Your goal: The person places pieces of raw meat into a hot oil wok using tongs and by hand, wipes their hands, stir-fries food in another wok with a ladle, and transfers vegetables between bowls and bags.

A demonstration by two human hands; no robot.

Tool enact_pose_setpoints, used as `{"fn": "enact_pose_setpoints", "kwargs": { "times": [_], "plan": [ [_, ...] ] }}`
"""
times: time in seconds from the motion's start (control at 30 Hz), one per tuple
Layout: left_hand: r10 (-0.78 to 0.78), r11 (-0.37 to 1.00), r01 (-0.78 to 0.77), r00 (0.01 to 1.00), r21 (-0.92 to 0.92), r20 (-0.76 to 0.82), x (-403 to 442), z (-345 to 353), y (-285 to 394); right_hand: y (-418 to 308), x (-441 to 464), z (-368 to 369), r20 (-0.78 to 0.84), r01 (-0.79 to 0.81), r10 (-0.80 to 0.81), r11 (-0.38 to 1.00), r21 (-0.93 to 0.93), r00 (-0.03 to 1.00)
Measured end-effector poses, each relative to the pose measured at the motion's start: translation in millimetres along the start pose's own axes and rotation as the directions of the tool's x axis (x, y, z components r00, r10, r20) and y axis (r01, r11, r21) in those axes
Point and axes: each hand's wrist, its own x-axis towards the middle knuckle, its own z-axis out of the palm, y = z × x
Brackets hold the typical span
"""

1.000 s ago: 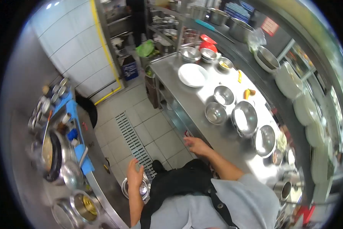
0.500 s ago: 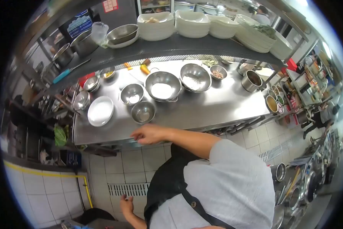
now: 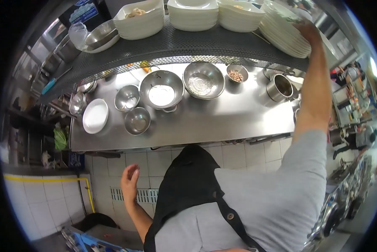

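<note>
My right arm is stretched up to the shelf, and my right hand (image 3: 306, 30) is at the stack of white plates (image 3: 280, 31) at its right end, over the green leaves (image 3: 290, 19) on top. Its fingers are too dark and small to make out. Low on the left, my left hand (image 3: 130, 181) hangs over the floor with its fingers loosely curved and apart, holding nothing. On the steel table (image 3: 209, 122) below the shelf stand metal bowls, among them a large one (image 3: 161, 90), a second large one (image 3: 203, 80) and a small one (image 3: 136, 120).
Stacks of white dishes (image 3: 192, 17) line the shelf (image 3: 188, 44). A white plate (image 3: 95, 116) lies at the table's left, a steel pot (image 3: 279, 87) at its right. Another person (image 3: 361, 137) stands far right. A floor drain (image 3: 146, 195) runs below the table.
The view has turned toward the table and shelf. My right hand has risen from the table's front edge to the plate stack. My left hand stays low, over the floor.
</note>
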Motion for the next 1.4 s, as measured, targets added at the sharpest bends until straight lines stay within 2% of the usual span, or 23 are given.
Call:
{"fn": "enact_pose_setpoints", "kwargs": {
  "times": [0.1, 0.17, 0.23, 0.3, 0.37, 0.43, 0.47, 0.53, 0.63, 0.67, 0.73, 0.8, 0.83, 0.93, 0.97, 1.03, 1.07, 1.13, 1.2, 1.27, 1.3, 1.37, 1.4],
  "plan": [
    [0.025, 1.000, -0.022, 0.986, -0.022, 0.166, 30, 73, 35, 19, 39, -6, 0.056, -0.059, 0.074, 0.973, -0.224, 0.996],
    [0.051, 0.996, -0.028, 0.954, -0.082, 0.295, 44, 118, 66, 32, 33, -15, -0.109, -0.157, 0.166, 0.983, 0.093, 0.980],
    [0.075, 0.988, -0.013, 0.914, -0.156, 0.398, 61, 161, 93, 20, 9, -32, -0.300, -0.071, 0.272, 0.838, 0.541, 0.914],
    [0.156, 0.973, -0.049, 0.857, -0.224, 0.491, 73, 198, 120, -54, -40, -51, -0.523, 0.122, 0.342, 0.738, 0.664, 0.781],
    [0.306, 0.928, -0.126, 0.795, -0.351, 0.523, 87, 237, 153, -171, -120, -51, -0.578, 0.275, 0.371, 0.615, 0.739, 0.727],
    [0.435, 0.816, -0.078, 0.735, -0.572, 0.520, 86, 277, 183, -276, -196, -36, -0.492, 0.355, 0.230, 0.453, 0.818, 0.839],
    [0.510, 0.720, -0.017, 0.691, -0.693, 0.512, 84, 288, 195, -287, -194, -11, -0.486, 0.444, 0.021, 0.374, 0.814, 0.874],
    [0.462, 0.739, -0.051, 0.764, -0.672, 0.450, 75, 290, 188, -311, -187, 40, -0.406, 0.494, -0.400, 0.144, 0.857, 0.822],
    [0.396, 0.759, -0.094, 0.853, -0.645, 0.342, 55, 291, 160, -369, -228, 65, -0.013, 0.106, -0.360, 0.239, 0.965, 0.933],
    [0.370, 0.768, -0.104, 0.877, -0.632, 0.305, 50, 287, 152, -379, -233, 84, -0.124, 0.164, -0.216, 0.177, 0.971, 0.968],
    [0.412, 0.734, -0.185, 0.886, -0.653, 0.212, 36, 281, 146, -397, -233, 100, -0.131, 0.142, -0.116, 0.091, 0.986, 0.985],
    [0.570, 0.630, -0.354, 0.816, -0.691, 0.102, 28, 272, 151, -415, -229, 106, -0.095, 0.098, -0.147, 0.016, 0.995, 0.985],
    [0.622, 0.728, -0.518, 0.775, -0.449, 0.114, 18, 253, 161, -423, -228, 107, -0.088, 0.088, -0.180, -0.008, 0.996, 0.980],
    [0.675, 0.635, -0.526, 0.734, -0.566, 0.075, -1, 226, 168, -445, -230, 106, -0.099, 0.087, -0.296, -0.051, 0.995, 0.950],
    [0.611, 0.736, -0.564, 0.792, -0.376, 0.008, -1, 204, 167, -452, -229, 106, -0.114, 0.100, -0.332, -0.059, 0.993, 0.936],
    [0.462, 0.836, -0.353, 0.867, -0.420, 0.189, 18, 165, 145, -464, -218, 100, -0.169, 0.163, -0.338, -0.046, 0.986, 0.926],
    [0.413, 0.847, -0.280, 0.881, -0.452, 0.229, 14, 156, 136, -469, -210, 89, -0.197, 0.232, -0.278, 0.099, 0.968, 0.940],
    [0.355, 0.833, -0.183, 0.901, -0.523, 0.250, 7, 140, 126, -472, -202, 92, -0.065, 0.030, -0.202, -0.170, 0.985, 0.977],
    [0.384, 0.767, -0.190, 0.901, -0.613, 0.201, 1, 137, 125, -489, -211, 67, -0.037, 0.034, -0.001, -0.382, 0.923, 0.999],
    [0.450, 0.667, -0.206, 0.877, -0.716, 0.167, -9, 157, 124, -494, -228, 80, -0.214, 0.196, -0.198, -0.107, 0.975, 0.957],
    [0.332, 0.492, -0.077, 0.937, -0.867, 0.105, -7, 168, 77, -502, -227, 76, -0.288, 0.284, -0.297, -0.059, 0.957, 0.910],
    [0.136, 0.376, -0.008, 0.990, -0.926, 0.047, 1, 178, 40, -508, -223, 66, -0.382, 0.397, -0.407, -0.052, 0.916, 0.830],
    [0.125, 0.469, -0.072, 0.992, -0.880, -0.015, 7, 177, 66, -507, -230, 62, -0.441, 0.461, -0.429, -0.063, 0.885, 0.789]
  ]
}}
